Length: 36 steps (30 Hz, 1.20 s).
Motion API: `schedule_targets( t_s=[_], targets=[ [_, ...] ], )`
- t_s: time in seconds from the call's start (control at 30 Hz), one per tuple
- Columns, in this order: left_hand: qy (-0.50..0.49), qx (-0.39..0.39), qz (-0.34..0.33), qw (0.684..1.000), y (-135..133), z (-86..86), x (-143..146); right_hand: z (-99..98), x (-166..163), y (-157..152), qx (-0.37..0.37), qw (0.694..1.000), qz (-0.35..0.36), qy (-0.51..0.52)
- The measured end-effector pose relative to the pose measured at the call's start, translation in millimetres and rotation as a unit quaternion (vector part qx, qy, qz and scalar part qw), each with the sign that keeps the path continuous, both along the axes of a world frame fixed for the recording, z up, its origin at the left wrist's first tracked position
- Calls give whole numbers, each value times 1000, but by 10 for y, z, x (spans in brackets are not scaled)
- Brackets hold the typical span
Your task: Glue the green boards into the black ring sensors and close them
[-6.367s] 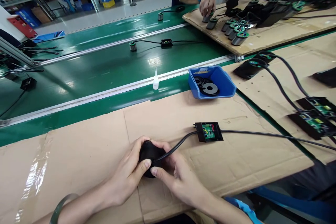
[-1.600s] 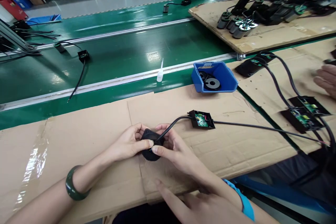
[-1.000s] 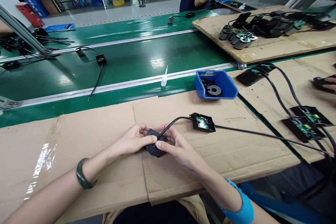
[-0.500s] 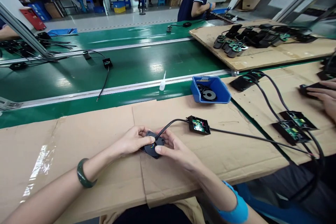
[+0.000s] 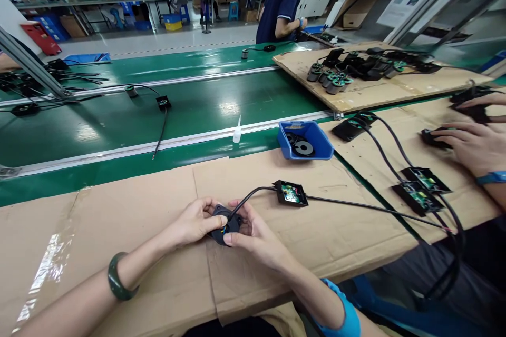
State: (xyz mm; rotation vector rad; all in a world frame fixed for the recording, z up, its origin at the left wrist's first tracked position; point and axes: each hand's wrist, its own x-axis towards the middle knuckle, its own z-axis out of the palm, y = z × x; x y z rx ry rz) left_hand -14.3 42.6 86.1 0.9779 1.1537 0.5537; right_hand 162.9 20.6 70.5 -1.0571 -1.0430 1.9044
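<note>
Clamping rounded black plastic housing (image 5: 233,225) between left fingers (image 5: 215,223) and right fingers (image 5: 239,241). Linked by black cable (image 5: 253,191) to open black rectangular box (image 5: 303,199), beyond right fingers, on brown cardboard-covered counter (image 5: 253,284).

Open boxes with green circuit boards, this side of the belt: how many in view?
3: one box beyond and right of the right hand; a second box and third box together farther right. The co-worker's hands may hide more.
</note>
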Motion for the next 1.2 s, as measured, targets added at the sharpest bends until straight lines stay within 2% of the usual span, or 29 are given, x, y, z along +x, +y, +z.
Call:
schedule_targets(
  t_s=[0.2, 0.4, 0.53, 0.77, 0.9, 1.07, 1.2],
  targets=[
    [-22, 4, -12, 1000, -2, 8, -20, -31, 65, 9, 29, 999, 39, 3],
    [-43, 20, -11, 999, -56, -41, -26, -77, 80, -26, 11, 1000, 18, -6],
    [-49, 28, -9, 998, -61, -40, -20, -92, 24, -70, 24, 999, -26, -4],
    [8, 34, -17, 999, 240, 56, 31, -95, 9, -92, 47, 994, -101, 11],
    [56, 46, -52, 996, 466, 112, 87, -118, 126, -198, 58, 992, -109, -7],
    [111, 113, -76, 984, 570, 181, 131, -181, 314, -367, 72, 990, -109, -58],
    [147, 169, -48, 973, 578, 200, 127, -190, 419, -462, 82, 988, -112, -69]
  ],
)
